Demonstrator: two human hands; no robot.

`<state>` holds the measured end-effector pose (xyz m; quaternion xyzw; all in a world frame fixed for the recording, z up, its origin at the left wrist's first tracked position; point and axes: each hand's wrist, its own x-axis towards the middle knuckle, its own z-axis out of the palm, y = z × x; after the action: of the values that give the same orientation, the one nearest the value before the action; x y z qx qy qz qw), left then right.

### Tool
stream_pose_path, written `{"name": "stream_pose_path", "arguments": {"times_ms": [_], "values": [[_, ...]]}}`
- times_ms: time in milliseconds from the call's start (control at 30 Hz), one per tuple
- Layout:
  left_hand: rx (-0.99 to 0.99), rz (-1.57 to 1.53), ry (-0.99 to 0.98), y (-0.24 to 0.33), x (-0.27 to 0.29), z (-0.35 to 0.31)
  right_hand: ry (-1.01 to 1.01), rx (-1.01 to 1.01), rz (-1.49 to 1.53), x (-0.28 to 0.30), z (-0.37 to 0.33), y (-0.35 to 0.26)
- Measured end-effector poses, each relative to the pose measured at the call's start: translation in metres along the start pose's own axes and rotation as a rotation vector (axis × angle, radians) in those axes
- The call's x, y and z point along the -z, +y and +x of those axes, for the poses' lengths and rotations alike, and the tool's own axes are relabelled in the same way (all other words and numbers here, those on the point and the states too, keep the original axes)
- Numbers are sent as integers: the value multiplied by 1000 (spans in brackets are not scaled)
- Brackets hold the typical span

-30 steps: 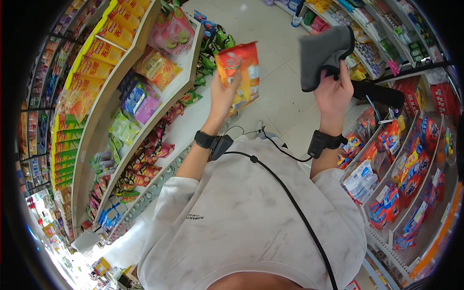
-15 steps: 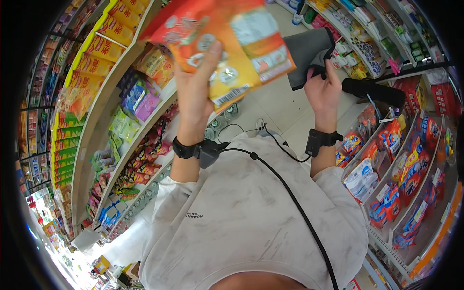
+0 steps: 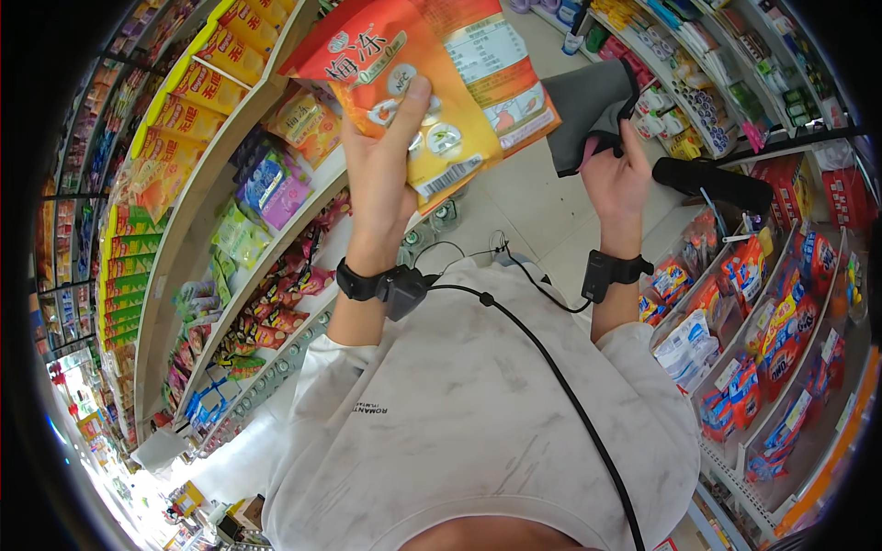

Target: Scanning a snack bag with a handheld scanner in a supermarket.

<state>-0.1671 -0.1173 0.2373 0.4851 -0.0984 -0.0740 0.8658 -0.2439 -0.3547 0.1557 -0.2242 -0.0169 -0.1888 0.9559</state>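
My left hand [image 3: 390, 165] is closed on a red, orange and yellow snack pouch [image 3: 464, 101], its thumb lying across the printed face. The pouch is held up, tilted, at the top middle of the view. To its right my right hand [image 3: 614, 179] grips a dark grey cloth [image 3: 588, 106], which hangs away from the fingers toward the pouch; a bit of pink shows at the grip. Pouch and cloth come close together or overlap at the pouch's right edge. A similar orange pouch [image 3: 308, 124] sits on the shelf left of my left hand.
A shelf [image 3: 165, 275] of bagged snacks curves along my left. Detergent bags [image 3: 781, 312] fill the bins at my right. A black cylindrical thing [image 3: 712, 184] juts out beyond my right wrist. A black cable [image 3: 551, 358] runs from my left wristband across my shirt.
The pouch has steadied and its print is sharper; my left hand has shifted slightly right. My right hand keeps its hold on the cloth, almost unmoved.
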Motion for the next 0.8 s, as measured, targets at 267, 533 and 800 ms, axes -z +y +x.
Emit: {"name": "stream_pose_path", "arguments": {"times_ms": [267,533,800], "values": [[132,208,-95,-63,27,-7,23,-151,118,0,0,-4],[-185,71,70,5,6,7,163,-101,-86,7,-5,9],[146,-61,-57,-48,-4,-2,-227,-314,328,3,0,14]]}}
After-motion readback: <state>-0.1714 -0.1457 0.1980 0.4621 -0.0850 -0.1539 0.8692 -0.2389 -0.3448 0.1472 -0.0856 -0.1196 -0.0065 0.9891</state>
